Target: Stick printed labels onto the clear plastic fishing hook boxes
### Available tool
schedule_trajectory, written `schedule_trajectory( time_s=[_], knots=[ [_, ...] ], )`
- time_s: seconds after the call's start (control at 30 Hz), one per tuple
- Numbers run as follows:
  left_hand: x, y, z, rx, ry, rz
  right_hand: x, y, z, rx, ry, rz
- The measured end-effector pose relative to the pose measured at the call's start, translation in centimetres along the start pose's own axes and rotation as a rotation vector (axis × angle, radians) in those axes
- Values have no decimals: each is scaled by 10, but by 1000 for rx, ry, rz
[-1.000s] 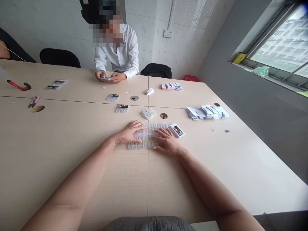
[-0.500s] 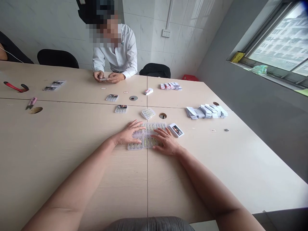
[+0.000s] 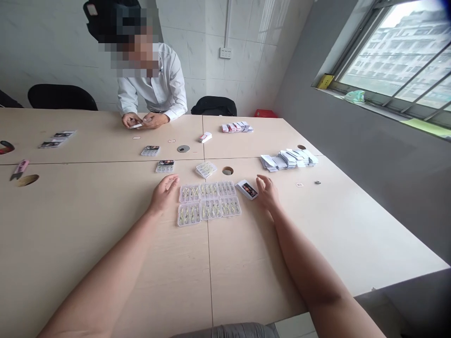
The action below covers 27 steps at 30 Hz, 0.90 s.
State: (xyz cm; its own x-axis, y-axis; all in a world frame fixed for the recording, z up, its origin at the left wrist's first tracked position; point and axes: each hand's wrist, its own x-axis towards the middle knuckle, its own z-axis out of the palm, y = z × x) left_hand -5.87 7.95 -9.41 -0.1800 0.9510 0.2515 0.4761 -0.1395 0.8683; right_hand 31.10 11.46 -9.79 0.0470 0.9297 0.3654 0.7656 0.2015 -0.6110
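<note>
Six clear plastic cases are lying flat on the tabletop (image 3: pixel 127 234) in front of the person, three in the far row (image 3: pixel 209 190) and three in the near row (image 3: pixel 210 209). The left hand (image 3: pixel 165 191) is standing just beside their left end, half open with fingers loosely curved, holding nothing that shows. The right hand (image 3: pixel 268 191) is curving, partly open, at the right edge of the white card stack (image 3: pixel 248 189), which is bearing a black printed face; whether it is touching the stack, the view is not settling.

For handling this block well, light, even pressure on the outer edges would probably be keeping the rows square; pushing one corner could be skewing them, since the near row is looking slightly stepped.

Each of the six is containing a line of slim yellowish and metallic pieces, too small to name surely. Beyond, another clear case (image 3: pixel 206 169) is showing similar contents, while a black-labelled case (image 3: pixel 165 166) is sitting to its left, its contents partly covered.
</note>
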Motion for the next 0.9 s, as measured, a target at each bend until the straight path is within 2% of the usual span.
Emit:
schedule_trajectory(
  time_s=[0.13,0.27,0.53,0.9],
  knots=[
    [0,-1,-4,-33,57,-80,4,16,-2,64,18,194],
    [-4,2,-5,-43,38,-119,-2,16,2,128,12,280],
    [-4,3,-5,-40,15,-146,-6,12,-2,177,-12,356],
    [-7,5,-3,-36,12,-128,-5,7,-2,197,-12,375]
  ],
)
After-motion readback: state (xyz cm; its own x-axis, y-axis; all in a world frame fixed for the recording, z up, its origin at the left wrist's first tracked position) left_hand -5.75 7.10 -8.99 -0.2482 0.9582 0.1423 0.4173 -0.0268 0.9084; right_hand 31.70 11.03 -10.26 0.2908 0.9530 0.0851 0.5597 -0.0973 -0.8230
